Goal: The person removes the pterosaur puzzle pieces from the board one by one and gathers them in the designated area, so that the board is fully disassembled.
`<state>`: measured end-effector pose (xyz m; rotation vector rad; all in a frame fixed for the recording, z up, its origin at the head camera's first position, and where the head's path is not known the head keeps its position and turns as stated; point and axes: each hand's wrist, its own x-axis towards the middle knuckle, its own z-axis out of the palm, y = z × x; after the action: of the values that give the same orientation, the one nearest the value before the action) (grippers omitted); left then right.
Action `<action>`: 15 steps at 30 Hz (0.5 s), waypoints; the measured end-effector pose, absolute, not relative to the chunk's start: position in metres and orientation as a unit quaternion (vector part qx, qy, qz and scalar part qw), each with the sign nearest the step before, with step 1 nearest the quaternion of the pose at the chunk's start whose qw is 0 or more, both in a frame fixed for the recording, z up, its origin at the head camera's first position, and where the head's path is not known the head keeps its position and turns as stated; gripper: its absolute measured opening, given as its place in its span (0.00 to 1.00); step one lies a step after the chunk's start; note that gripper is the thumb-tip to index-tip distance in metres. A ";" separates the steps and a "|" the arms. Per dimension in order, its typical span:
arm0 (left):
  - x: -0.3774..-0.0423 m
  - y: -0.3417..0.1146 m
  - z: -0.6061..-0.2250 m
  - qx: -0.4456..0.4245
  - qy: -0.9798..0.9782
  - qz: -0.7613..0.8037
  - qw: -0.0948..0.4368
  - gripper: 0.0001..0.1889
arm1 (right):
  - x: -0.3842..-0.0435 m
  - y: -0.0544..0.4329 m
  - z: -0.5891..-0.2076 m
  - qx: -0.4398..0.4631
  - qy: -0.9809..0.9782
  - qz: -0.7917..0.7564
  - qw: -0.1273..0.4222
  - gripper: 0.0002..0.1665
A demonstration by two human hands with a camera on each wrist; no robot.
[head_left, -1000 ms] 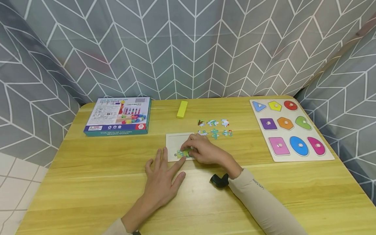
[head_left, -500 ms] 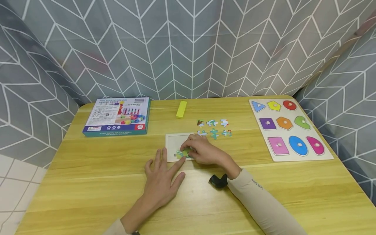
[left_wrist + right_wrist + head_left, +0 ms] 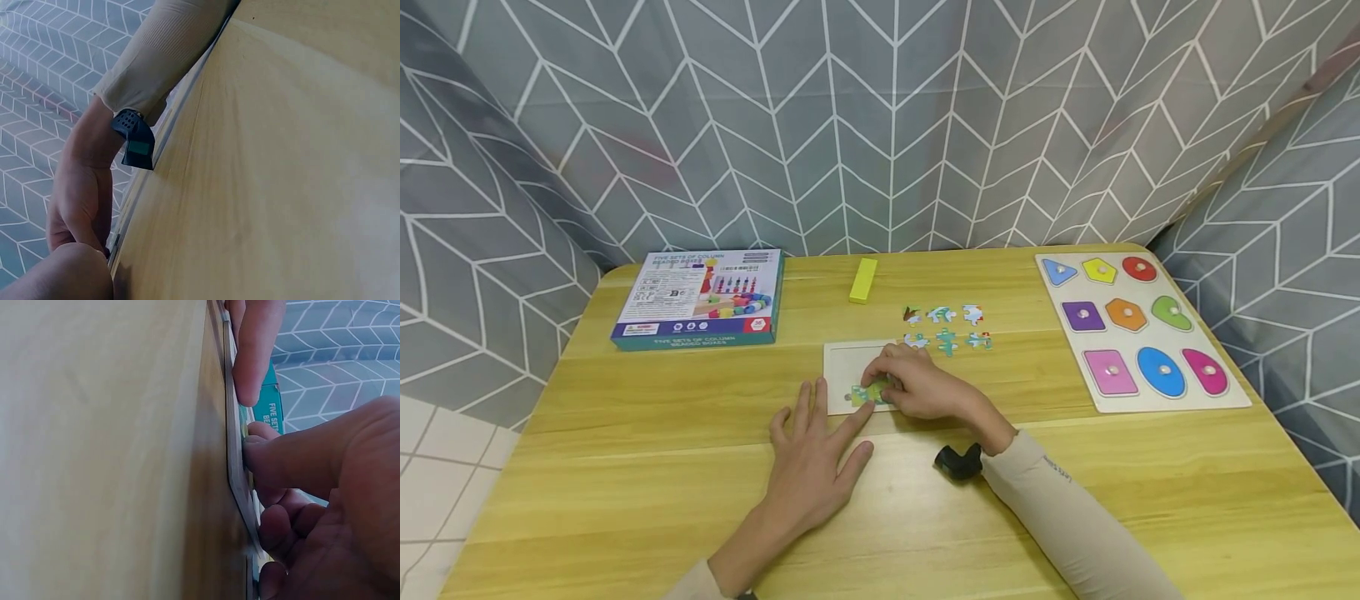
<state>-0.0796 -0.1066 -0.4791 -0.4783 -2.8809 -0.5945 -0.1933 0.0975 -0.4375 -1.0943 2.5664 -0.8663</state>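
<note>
A shallow off-white puzzle tray [image 3: 841,360] lies flat near the middle of the table, with green-and-yellow jigsaw pieces [image 3: 858,396] along its near side. My right hand [image 3: 919,382] is over the tray's right part, its thumb and curled fingers pinching a green jigsaw piece that they mostly cover. In the right wrist view, the thumb [image 3: 265,456] presses in close at the tray's surface. Flat on the table at the near left lies my left hand [image 3: 808,471], fingers spread. Its index fingertip [image 3: 249,390] reaches over the tray edge and touches the pieces.
Several loose jigsaw pieces [image 3: 947,340] lie in two rows beyond the right hand. A yellow block [image 3: 863,280] is at the back, left of them. A boxed bead set [image 3: 700,298] sits at the back left, a knobbed shape board [image 3: 1142,333] at the right.
</note>
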 end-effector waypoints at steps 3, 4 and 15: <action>-0.079 -0.107 -0.478 -0.157 -0.965 -0.201 0.067 0.25 | -0.194 0.098 -0.438 -0.367 0.873 -0.299 0.115 0.14; -0.079 -0.107 -0.478 -0.157 -0.965 -0.201 0.066 0.25 | -0.194 0.098 -0.438 -0.365 0.874 -0.299 0.117 0.14; -0.079 -0.106 -0.479 -0.161 -0.963 -0.200 0.080 0.25 | -0.193 0.097 -0.437 -0.360 0.877 -0.295 0.119 0.13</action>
<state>-0.0790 -0.1063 -0.4788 -0.4826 -2.8817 -0.5969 -0.1927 0.0970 -0.4367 -1.0539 2.5629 -0.8634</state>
